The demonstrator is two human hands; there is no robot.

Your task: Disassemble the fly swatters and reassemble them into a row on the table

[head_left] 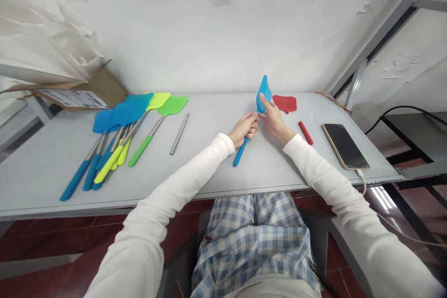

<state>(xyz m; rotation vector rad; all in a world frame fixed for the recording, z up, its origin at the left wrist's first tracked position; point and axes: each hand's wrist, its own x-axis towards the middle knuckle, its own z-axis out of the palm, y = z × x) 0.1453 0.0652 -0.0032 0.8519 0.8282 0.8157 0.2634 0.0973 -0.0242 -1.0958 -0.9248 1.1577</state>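
Both hands are on a blue fly swatter [264, 87] over the right half of the table. My left hand [245, 128] is closed round its shaft, and the blue handle [240, 152] sticks out below that fist. My right hand [273, 118] grips the lower part of the blue head, thumb pressed on its face. The fingers behind the head are hidden. Just right of the head lies a red swatter head [284, 103] flat on the table. A loose red handle [306, 133] rests beside my right wrist. To the left lies a bare metal tube [179, 133].
Several blue, yellow and green swatters [129, 112] lie in a pile on the left of the grey table [206, 167]. Behind them stands a cardboard box [104, 87]. A phone [345, 145] with a white cable [362, 178] is at the right. A wall [223, 42] borders the back edge.
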